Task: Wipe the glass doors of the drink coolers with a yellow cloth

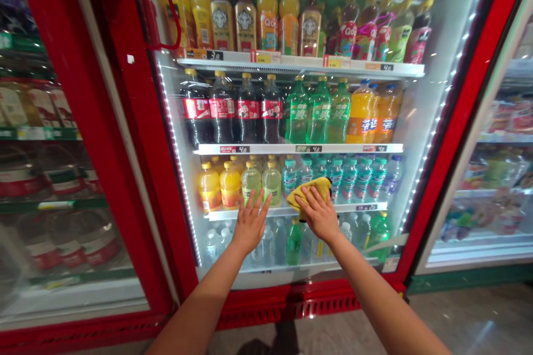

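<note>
Ahead stands a red-framed drinks fridge with a glass door (300,273), bottles showing through it. My right hand (318,212) presses a yellow cloth (310,191) with dark edging against the glass, over the row of small teal-capped bottles (350,177). To its left, my left hand (250,224) appears to lie on the glass with its fingers spread and nothing held. Behind its fingertips are pale green bottles (251,178) with yellow caps. The palm sides of both hands are hidden.
Behind the glass are shelves of cola bottles (247,111), green soda bottles (319,113) and orange soda bottles (361,113). The red door frame (466,116) runs down the right. Another fridge (62,177) stands at left, one more (495,177) at right. Grey floor (478,321) shows below.
</note>
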